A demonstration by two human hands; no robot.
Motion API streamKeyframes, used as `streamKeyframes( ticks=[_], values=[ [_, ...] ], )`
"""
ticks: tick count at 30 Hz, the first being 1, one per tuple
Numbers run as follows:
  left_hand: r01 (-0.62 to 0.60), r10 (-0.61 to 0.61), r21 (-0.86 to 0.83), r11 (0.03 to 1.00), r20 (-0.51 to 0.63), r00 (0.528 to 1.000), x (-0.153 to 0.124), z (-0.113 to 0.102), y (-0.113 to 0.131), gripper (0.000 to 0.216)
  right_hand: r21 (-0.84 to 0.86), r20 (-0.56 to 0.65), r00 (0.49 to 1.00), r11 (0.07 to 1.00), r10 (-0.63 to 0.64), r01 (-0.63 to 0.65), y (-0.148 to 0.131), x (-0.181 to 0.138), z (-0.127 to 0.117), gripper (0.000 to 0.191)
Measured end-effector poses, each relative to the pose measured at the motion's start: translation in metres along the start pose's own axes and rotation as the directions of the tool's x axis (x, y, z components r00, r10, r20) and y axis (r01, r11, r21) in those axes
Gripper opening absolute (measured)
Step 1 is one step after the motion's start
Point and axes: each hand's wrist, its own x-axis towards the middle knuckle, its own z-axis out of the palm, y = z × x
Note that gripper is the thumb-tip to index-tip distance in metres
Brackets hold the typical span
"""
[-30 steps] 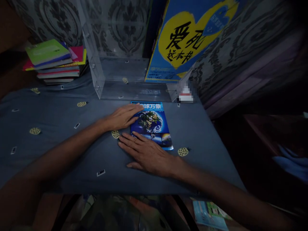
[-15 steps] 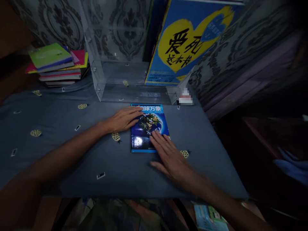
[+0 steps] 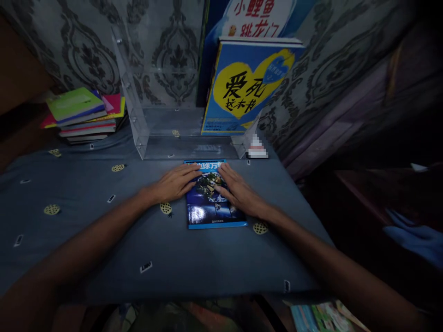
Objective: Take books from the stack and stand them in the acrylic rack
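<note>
A blue book (image 3: 214, 212) with a picture of the Earth on its cover lies closed on the cloth-covered table. Flat across its upper left side rest the fingers of my left hand (image 3: 176, 180), stretched out. My right hand (image 3: 239, 188) lies on the upper right part of the cover, fingers extended and the thumb over the Earth picture. Both hands hide parts of the cover's edges and title. Just behind the book stands a clear acrylic rack (image 3: 143, 133).
The rack holds a blue book with a yellow heart (image 3: 242, 92) and a taller picture book (image 3: 256, 18) behind it. Far left is a stack of books (image 3: 85, 115). More books (image 3: 321, 318) lie below the table's front edge. Patterned grey cloth (image 3: 114, 249) covers the table.
My right hand has moved up the cover from the lower right to the upper right. My left hand stays on the left side. The camera view has tilted up a little.
</note>
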Motion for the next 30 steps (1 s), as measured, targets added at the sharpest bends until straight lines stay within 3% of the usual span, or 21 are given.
streamKeyframes(
  ticks=[4, 9, 13, 17, 20, 22, 26, 30],
  values=[
    [0.048, -0.045, 0.064, 0.997, -0.043, 0.998, 0.001, -0.001, 0.005, 0.038, -0.034, -0.053, 0.997, 0.998, 0.049, -0.051, 0.007, 0.015, 0.004, 0.065],
    [0.314, -0.282, 0.222, 0.923, -0.163, 0.945, 0.003, -0.005, 0.017, 0.037, -0.049, -0.134, 0.990, 0.997, 0.045, -0.052, 0.006, 0.012, 0.006, 0.060],
    [0.390, -0.347, 0.250, 0.886, -0.199, 0.917, 0.005, -0.006, 0.026, 0.032, -0.072, -0.215, 0.976, 0.996, 0.038, -0.055, 0.004, 0.008, 0.007, 0.053],
    [0.396, -0.381, 0.058, 0.916, -0.180, 0.907, 0.005, -0.004, 0.023, 0.033, -0.071, -0.238, 0.971, 0.996, 0.033, -0.051, 0.003, 0.006, 0.007, 0.050],
    [0.397, -0.450, -0.267, 0.878, -0.179, 0.875, 0.006, -0.001, 0.014, 0.037, -0.051, -0.244, 0.969, 0.997, 0.046, -0.060, 0.002, 0.004, 0.007, 0.049],
    [0.399, -0.552, -0.546, 0.737, -0.144, 0.821, 0.008, 0.002, 0.009, 0.042, -0.040, -0.251, 0.966, 0.997, 0.055, -0.067, 0.003, 0.003, 0.007, 0.050],
    [0.371, -0.713, -0.888, 0.272, 0.074, 0.698, 0.013, 0.005, 0.012, 0.045, -0.035, -0.240, 0.968, 0.996, 0.070, -0.081, 0.003, 0.002, 0.007, 0.052],
    [0.333, -0.624, -0.938, -0.095, 0.317, 0.714, 0.018, 0.001, 0.027, 0.025, -0.012, -0.214, 0.973, 0.996, 0.083, -0.088, 0.001, 0.001, 0.006, 0.053]
  ],
)
